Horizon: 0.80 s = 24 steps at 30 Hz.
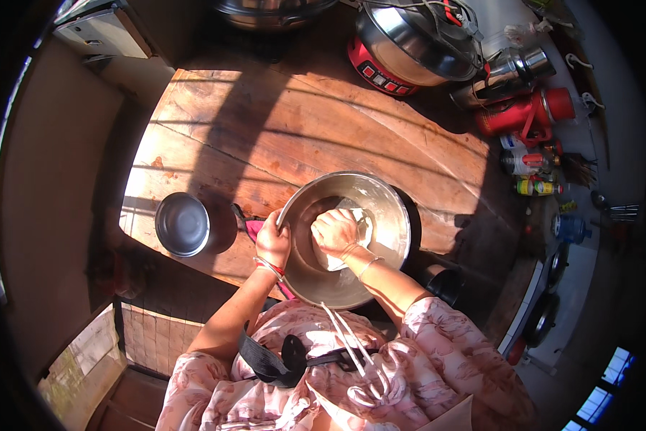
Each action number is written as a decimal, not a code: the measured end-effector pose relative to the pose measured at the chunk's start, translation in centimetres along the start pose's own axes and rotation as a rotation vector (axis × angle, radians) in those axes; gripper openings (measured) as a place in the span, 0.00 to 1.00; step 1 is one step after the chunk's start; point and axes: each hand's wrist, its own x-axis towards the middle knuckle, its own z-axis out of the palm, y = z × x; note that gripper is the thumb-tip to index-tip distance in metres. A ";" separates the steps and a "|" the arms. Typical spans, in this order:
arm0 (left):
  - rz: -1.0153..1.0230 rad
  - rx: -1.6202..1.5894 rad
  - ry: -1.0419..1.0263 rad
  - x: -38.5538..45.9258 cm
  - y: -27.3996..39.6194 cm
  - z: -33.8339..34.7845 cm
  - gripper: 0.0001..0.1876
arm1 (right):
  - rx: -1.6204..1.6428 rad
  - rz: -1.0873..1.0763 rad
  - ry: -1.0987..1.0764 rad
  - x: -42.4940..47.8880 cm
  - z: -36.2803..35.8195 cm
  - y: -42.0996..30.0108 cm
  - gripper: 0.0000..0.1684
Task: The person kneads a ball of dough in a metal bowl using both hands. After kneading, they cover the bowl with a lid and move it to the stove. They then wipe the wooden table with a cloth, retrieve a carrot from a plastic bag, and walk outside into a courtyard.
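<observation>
A large, shiny metal mixing bowl stands at the table's front edge, close to my body. My left hand grips its left rim, thumb over the edge. Inside it, my right hand is curled into a fist and presses down on a pale lump of dough. The fist covers much of the dough, and pale residue streaks the bowl's inner wall. Under the bowl's left side, pink cloth shows. A smaller metal bowl sits to the left, at the table's edge.
The wooden table is striped with sunlight and shadow. At the back right stand a red electric cooker with a metal lid, a metal flask and a red thermos. Several bottles line the right side.
</observation>
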 end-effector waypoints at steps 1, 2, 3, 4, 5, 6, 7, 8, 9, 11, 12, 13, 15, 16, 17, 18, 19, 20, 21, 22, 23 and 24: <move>-0.005 0.008 -0.002 0.0 -0.2 0.1 0.15 | 0.009 0.018 -0.011 0.7 0.4 0.2 0.08; -0.009 0.017 -0.005 0.0 -0.3 0.3 0.15 | -0.013 0.033 -0.057 1.2 0.7 0.6 0.09; -0.007 0.031 -0.008 -0.1 -0.5 0.3 0.15 | -0.032 0.049 -0.096 1.8 0.8 0.8 0.10; 0.014 0.005 -0.007 0.0 -1.1 0.5 0.14 | -0.027 0.034 0.002 2.3 1.4 1.0 0.11; 0.019 0.017 0.004 0.1 -1.0 0.5 0.14 | -0.078 0.064 -0.051 2.6 2.0 1.4 0.11; 0.026 0.029 0.013 0.1 -0.9 0.5 0.14 | -0.096 0.087 -0.102 2.7 2.6 1.7 0.11; 0.039 0.038 0.019 0.2 -0.6 0.4 0.14 | -0.120 0.112 -0.150 3.0 2.5 1.8 0.12; 0.003 0.121 0.013 0.3 -0.6 0.3 0.15 | -0.141 0.163 -0.220 3.0 2.5 1.5 0.13; -0.002 0.088 0.014 0.4 -1.5 0.7 0.15 | -0.117 0.176 -0.233 3.0 2.0 1.3 0.14; -0.010 0.019 0.017 1.3 -4.4 1.5 0.16 | -0.073 0.196 -0.258 2.8 1.0 0.2 0.15; -0.018 0.023 0.013 1.6 -4.7 1.4 0.16 | -0.049 0.179 -0.364 2.9 -1.4 -1.4 0.20; -0.027 0.039 -0.003 1.6 -4.0 1.3 0.16 | -0.105 0.162 -0.465 2.7 -4.4 -2.8 0.20; -0.051 0.063 -0.034 1.6 -1.9 0.9 0.16 | -0.069 0.327 -0.598 1.8 -7.7 -3.9 0.19; -0.042 0.099 -0.053 1.7 -1.6 0.8 0.17 | -0.057 0.237 -0.460 0.1 -7.7 -3.7 0.19; -0.048 0.072 -0.055 1.6 -1.3 1.0 0.17 | -0.045 0.143 -0.323 -1.9 -7.5 -3.4 0.19; -0.057 0.052 -0.057 1.5 -0.9 1.0 0.18 | -0.071 0.083 -0.341 -3.5 -7.3 -3.6 0.18; -0.069 0.037 -0.063 1.3 -0.9 1.0 0.18 | -0.034 0.111 -0.472 -3.8 -7.9 -4.4 0.14; -0.071 0.033 -0.065 1.3 -1.0 0.9 0.18 | -0.068 0.130 -0.528 -4.3 -7.5 -4.5 0.12; -0.076 0.028 -0.069 1.3 -1.2 0.9 0.18 | -0.101 0.152 -0.587 -4.9 -6.8 -4.4 0.10; -0.079 0.024 -0.071 1.4 -1.2 0.8 0.18 | -0.070 0.094 -0.441 -5.4 -6.1 -4.2 0.10; -0.074 -0.013 -0.070 1.3 -1.1 0.9 0.18 | -0.039 0.035 -0.295 -5.8 -5.4 -4.0 0.09; -0.070 -0.042 -0.070 1.0 -0.9 0.8 0.18 | -0.002 -0.018 -0.147 -5.8 -4.9 -3.9 0.10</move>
